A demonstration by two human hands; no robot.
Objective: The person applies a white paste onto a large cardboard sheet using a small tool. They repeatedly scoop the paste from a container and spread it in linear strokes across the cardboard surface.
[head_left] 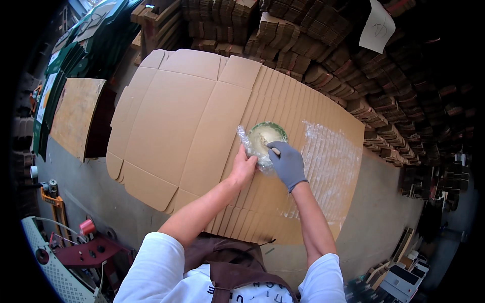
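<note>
My bare left hand (pixel 243 167) grips the near left side of a bowl (pixel 286 132) with a green rim, lined with clear plastic film (pixel 242 134). Thick pale paste (pixel 270 133) fills it. In a grey glove, my right hand (pixel 289 164) is closed round the short handle of a brush (pixel 276 150), whose head dips into the paste. Beneath the bowl, flat cardboard box blanks (pixel 174 108) lie fanned out in overlapping strips. Whitish smears of paste (pixel 328 161) cover the strips to the right.
Stacks of folded cardboard (pixel 323 50) rise behind and to the right. At the left stand green bundles (pixel 93 33), a wooden board (pixel 78 116) and a wooden pallet (pixel 159 25). A maroon machine (pixel 93 252) with a pink spool (pixel 87 226) is at the lower left.
</note>
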